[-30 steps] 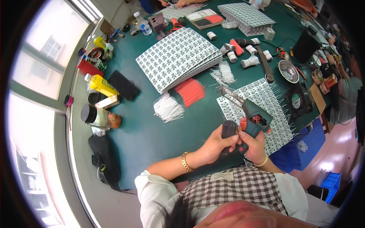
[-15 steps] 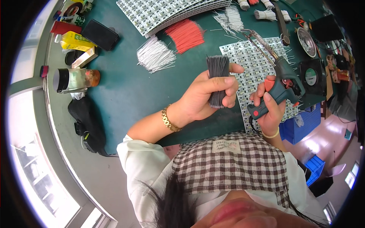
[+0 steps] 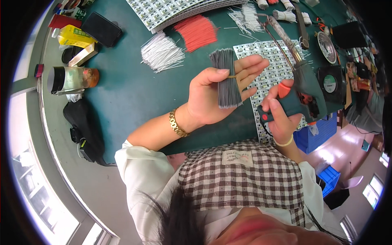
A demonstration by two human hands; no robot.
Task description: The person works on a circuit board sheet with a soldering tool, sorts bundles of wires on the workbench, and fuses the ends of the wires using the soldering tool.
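My left hand (image 3: 218, 93) holds up a bundle of thin dark grey wires (image 3: 226, 77), bound by a band, above the green table (image 3: 122, 94). My right hand (image 3: 281, 118) grips the dark green handle of a soldering gun (image 3: 300, 87) with a red trigger; its long tip points up and away over a white panel of small circuit boards (image 3: 267, 73). The two hands are close together, the wire bundle just left of the gun.
Loose piles of white wires (image 3: 161, 52) and red wires (image 3: 197, 32) lie farther back, beside a stack of circuit panels (image 3: 171, 10). A jar (image 3: 71, 78), a yellow box (image 3: 73, 36) and a black pouch (image 3: 83, 124) lie at left. Black fans (image 3: 332, 81) sit at right, blue bins (image 3: 314, 134) below.
My left hand has lifted the grey wire bundle up off the table and closer to the camera. My right hand has kept the soldering gun and risen with it.
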